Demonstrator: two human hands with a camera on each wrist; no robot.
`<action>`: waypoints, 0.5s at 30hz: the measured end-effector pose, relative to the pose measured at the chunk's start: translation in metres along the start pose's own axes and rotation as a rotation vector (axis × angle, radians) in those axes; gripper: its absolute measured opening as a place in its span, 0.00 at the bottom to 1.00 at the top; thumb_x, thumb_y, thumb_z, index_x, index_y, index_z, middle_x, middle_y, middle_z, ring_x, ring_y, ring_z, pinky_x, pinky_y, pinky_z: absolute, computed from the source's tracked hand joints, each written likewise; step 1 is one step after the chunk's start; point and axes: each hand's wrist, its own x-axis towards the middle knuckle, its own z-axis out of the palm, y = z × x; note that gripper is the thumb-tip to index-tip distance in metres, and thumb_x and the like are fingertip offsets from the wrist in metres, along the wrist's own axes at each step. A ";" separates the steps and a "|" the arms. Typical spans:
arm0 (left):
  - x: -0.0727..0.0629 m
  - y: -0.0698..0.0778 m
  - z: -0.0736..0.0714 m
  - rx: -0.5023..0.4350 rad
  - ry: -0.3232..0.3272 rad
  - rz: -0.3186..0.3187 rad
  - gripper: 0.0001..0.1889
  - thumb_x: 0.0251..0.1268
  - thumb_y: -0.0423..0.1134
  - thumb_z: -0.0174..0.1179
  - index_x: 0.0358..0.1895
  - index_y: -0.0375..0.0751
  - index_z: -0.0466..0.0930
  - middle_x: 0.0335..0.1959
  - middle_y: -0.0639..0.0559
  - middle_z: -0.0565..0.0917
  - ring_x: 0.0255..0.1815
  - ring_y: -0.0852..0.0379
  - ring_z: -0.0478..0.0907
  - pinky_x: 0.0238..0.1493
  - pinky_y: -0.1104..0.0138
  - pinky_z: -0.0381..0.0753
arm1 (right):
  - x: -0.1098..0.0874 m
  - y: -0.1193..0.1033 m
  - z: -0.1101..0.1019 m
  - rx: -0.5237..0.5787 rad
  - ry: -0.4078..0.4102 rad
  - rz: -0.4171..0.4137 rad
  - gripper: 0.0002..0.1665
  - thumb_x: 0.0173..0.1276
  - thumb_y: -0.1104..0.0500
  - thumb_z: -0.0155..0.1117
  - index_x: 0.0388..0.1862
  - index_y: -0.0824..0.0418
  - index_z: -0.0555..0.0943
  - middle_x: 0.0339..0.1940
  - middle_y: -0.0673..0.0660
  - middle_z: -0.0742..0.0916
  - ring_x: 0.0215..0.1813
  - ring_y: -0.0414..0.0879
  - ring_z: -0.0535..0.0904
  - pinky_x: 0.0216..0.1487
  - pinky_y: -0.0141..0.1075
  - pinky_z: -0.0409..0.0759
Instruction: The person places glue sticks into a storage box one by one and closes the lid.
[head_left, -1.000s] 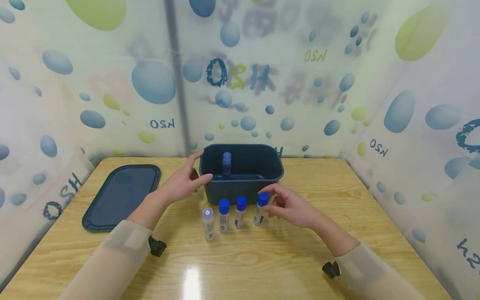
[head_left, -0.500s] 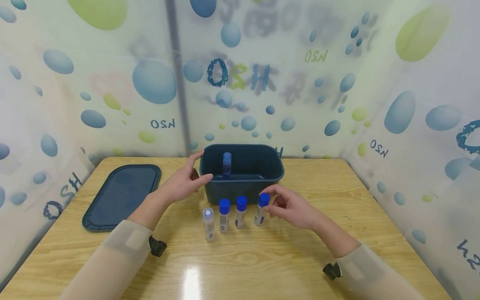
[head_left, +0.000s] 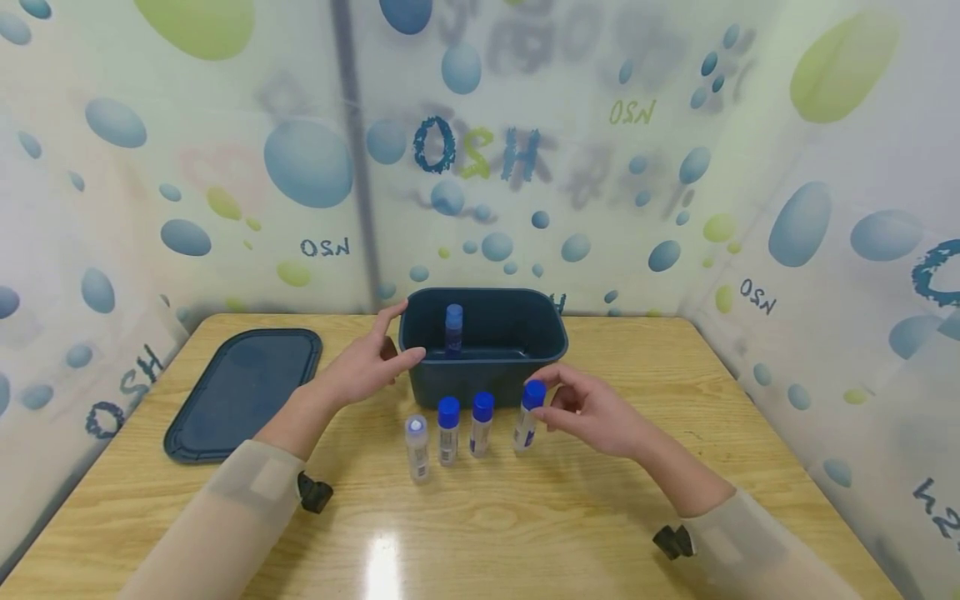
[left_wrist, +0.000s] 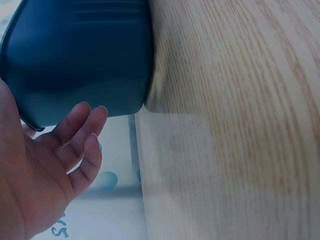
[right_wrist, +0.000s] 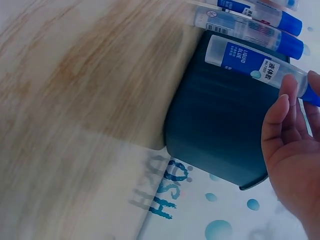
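A blue-capped glue bottle [head_left: 525, 429], its label reading "LIQUID GLUE" in the right wrist view, is in front of the right end of a dark bin [head_left: 487, 377], leaning slightly to the right at the top. The right hand [head_left: 592, 412] pinches it at the cap between thumb and fingers; whether its base touches the counter [head_left: 480, 533] cannot be told. To its left stand a second blue-capped bottle [head_left: 481, 429], a third blue-capped bottle [head_left: 448, 433] just beside that, and a pale-topped bottle [head_left: 417, 454]. The left hand [head_left: 363, 367] is spread wide at the bin's left end, thumb and index finger on the rim, holding no bottle. Inside the bin, another blue-capped bottle [head_left: 453, 332] stands toward the left. Farther left lies a flat dark lid [head_left: 243, 396]; behind everything hangs a spotted backdrop [head_left: 480, 83].
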 end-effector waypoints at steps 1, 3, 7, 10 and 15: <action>0.000 0.000 0.000 -0.001 0.000 -0.001 0.51 0.81 0.66 0.60 0.92 0.60 0.37 0.38 0.41 0.86 0.34 0.51 0.82 0.41 0.59 0.83 | -0.001 -0.001 0.000 -0.006 0.006 -0.005 0.20 0.80 0.60 0.72 0.66 0.54 0.81 0.38 0.60 0.88 0.35 0.47 0.84 0.34 0.35 0.82; 0.000 0.000 0.000 0.000 -0.001 -0.003 0.51 0.81 0.66 0.60 0.92 0.60 0.36 0.38 0.42 0.86 0.33 0.51 0.82 0.41 0.59 0.83 | -0.001 -0.003 -0.001 -0.015 0.020 -0.017 0.20 0.79 0.60 0.72 0.66 0.54 0.81 0.36 0.56 0.88 0.34 0.47 0.83 0.32 0.35 0.80; 0.000 -0.001 0.000 -0.001 -0.004 0.000 0.52 0.81 0.66 0.60 0.92 0.59 0.36 0.38 0.41 0.85 0.33 0.51 0.82 0.41 0.59 0.83 | -0.003 -0.010 -0.003 -0.032 0.057 -0.040 0.20 0.78 0.61 0.73 0.66 0.55 0.81 0.36 0.53 0.87 0.33 0.48 0.83 0.32 0.34 0.80; 0.000 -0.001 0.000 -0.002 0.000 -0.002 0.51 0.80 0.67 0.59 0.92 0.60 0.37 0.39 0.39 0.86 0.33 0.51 0.82 0.41 0.59 0.83 | -0.003 -0.016 -0.005 -0.044 0.080 -0.055 0.21 0.78 0.62 0.73 0.66 0.54 0.81 0.37 0.54 0.88 0.33 0.47 0.83 0.32 0.34 0.80; 0.001 -0.001 0.000 -0.002 0.000 -0.004 0.51 0.80 0.67 0.59 0.92 0.60 0.37 0.39 0.39 0.86 0.34 0.48 0.83 0.42 0.59 0.84 | -0.004 -0.024 -0.009 -0.048 0.119 -0.115 0.21 0.77 0.64 0.73 0.65 0.54 0.82 0.37 0.52 0.87 0.32 0.46 0.82 0.31 0.34 0.79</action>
